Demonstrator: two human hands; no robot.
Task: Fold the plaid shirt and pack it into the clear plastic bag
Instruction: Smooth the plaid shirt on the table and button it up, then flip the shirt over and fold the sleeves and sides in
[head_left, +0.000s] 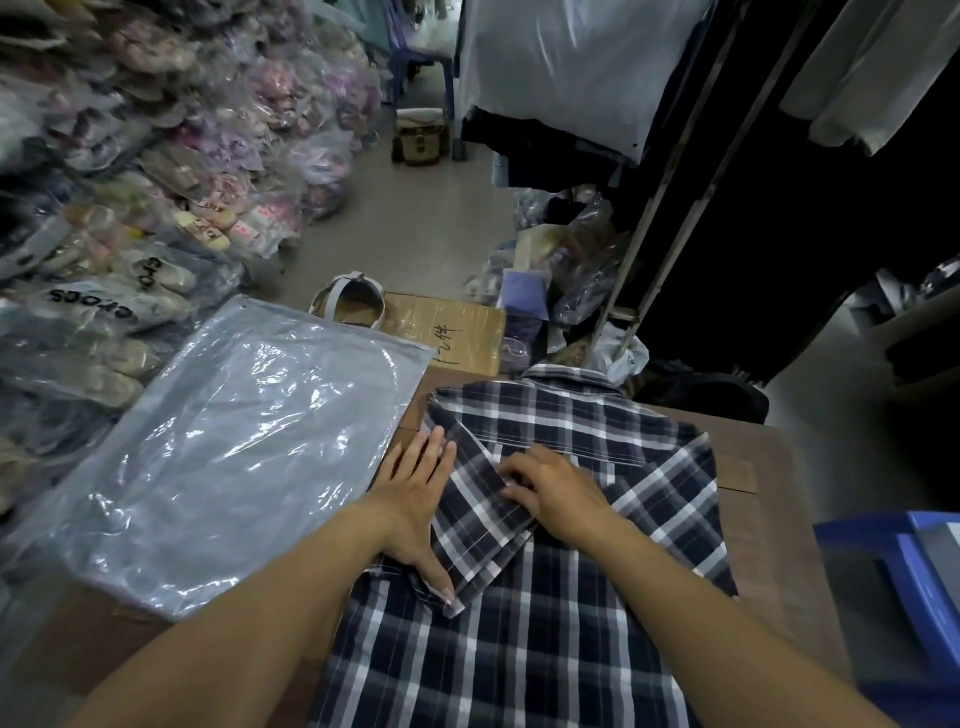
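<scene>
My left hand (415, 499) lies flat, fingers spread and gripping nothing, pressing the left folded edge of the navy, grey and white plaid cotton shirt (545, 597), thumb stretched down along the fold. My right hand (550, 491) rests with fingers curled on the folded-in sleeve panel; I cannot tell whether it pinches the cloth or only presses it. The shirt lies face down on the brown cardboard work surface (769, 499), collar away from me. Just beside it on the left, touching the surface, lies the flat clear plastic zip bag (223, 447). Beyond, heaps of bagged shoes (130, 218) line the floor, and a blue plastic crate (904, 587) sits at right.
</scene>
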